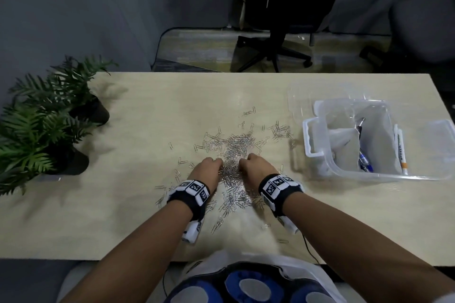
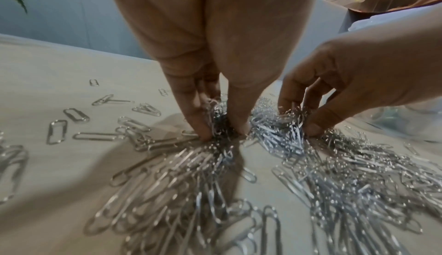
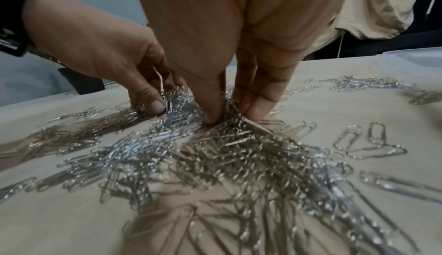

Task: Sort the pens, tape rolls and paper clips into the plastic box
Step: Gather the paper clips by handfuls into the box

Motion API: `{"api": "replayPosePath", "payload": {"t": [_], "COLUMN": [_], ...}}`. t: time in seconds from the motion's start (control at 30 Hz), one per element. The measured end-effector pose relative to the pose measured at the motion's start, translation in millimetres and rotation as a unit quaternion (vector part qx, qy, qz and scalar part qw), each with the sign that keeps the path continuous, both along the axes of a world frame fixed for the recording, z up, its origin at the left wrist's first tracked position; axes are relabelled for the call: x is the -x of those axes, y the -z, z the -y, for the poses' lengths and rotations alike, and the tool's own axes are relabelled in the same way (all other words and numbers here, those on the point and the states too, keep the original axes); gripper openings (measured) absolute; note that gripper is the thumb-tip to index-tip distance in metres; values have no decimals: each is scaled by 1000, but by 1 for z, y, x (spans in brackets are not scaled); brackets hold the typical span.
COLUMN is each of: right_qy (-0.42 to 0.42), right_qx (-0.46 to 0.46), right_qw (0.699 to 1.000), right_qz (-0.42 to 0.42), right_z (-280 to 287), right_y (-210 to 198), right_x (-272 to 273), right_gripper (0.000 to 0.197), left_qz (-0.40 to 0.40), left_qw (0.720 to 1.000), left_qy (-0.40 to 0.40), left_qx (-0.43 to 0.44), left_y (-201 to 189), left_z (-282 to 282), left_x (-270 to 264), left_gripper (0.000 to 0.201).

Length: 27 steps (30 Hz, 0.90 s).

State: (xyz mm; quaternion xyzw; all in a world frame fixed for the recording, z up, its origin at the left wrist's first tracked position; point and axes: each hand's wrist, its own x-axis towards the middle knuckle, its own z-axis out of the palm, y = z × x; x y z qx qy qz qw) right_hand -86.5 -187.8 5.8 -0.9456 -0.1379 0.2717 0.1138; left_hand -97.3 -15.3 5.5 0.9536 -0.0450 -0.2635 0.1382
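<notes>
Head view: both hands down in the paper clips [image 1: 234,155], a loose silver heap spread over the middle of the desk [image 1: 147,110], thickest between the centre and the near edge, strays trailing toward the far edge and the box side. Left hand [image 1: 208,170] and right hand [image 1: 256,166] sit just beside each other in the pile, knuckles up.

Left wrist view: left fingers [image 2: 191,108] pressed together, tips on the desk, thumb closing against them with a tuft of clips pinched between. Right wrist view: right fingers [image 3: 263,98] likewise bunched, thumb opposite, a clump of clips caught in the pinch. Neither clump is lifted yet.

Plastic box [image 1: 418,174] stands by the right edge of the desk, well apart from the heap, pens [image 1: 364,162] already inside; more pens [image 1: 401,150] lean along its wall. Clear lid [image 1: 320,96] lies behind it toward the far right corner. No tape rolls that I can make out.

Handling, my judgement: clips are light, stiff wire, slick on the smooth desk, and they hook into each other. A pinch lifts a tangled bunch with stragglers likely to drop off. Better to rake them into a mound from both sides, then scoop under it with cupped hands rather than picking singles. Nothing fragile. Flat strays will need a fingernail or a slide to the near edge.

Two potted plants [image 1: 49,118] at the left edge.
</notes>
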Motion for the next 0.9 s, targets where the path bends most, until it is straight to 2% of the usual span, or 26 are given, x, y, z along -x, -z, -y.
{"api": "replayPosePath", "payload": {"t": [0.23,0.4,0.5,0.67,0.9], "right_qy": [43,96,120,183,265], "right_qx": [-21,-72,-116,-208,-312], "right_qw": [999,993,986,961,911], "right_qz": [-3,-5,2,20,47], "right_z": [7,11,14,23,55], "right_y": [-10,-21,-26,-49,-89], "right_x": [-13,-19,-27,-38,-58], "right_gripper": [10,15,9,5,8], "left_qz": [10,23,25,52,65], "left_qw": [997,991,986,969,950], "left_qy": [-67,-114,-139,-194,-211], "left_qx": [34,63,89,147,219], "left_y": [-12,-23,-28,-39,-64], "left_z": [-2,-4,-5,-5,23], "left_x": [-11,-18,-23,-38,-60], "left_gripper": [12,14,10,12,9]}}
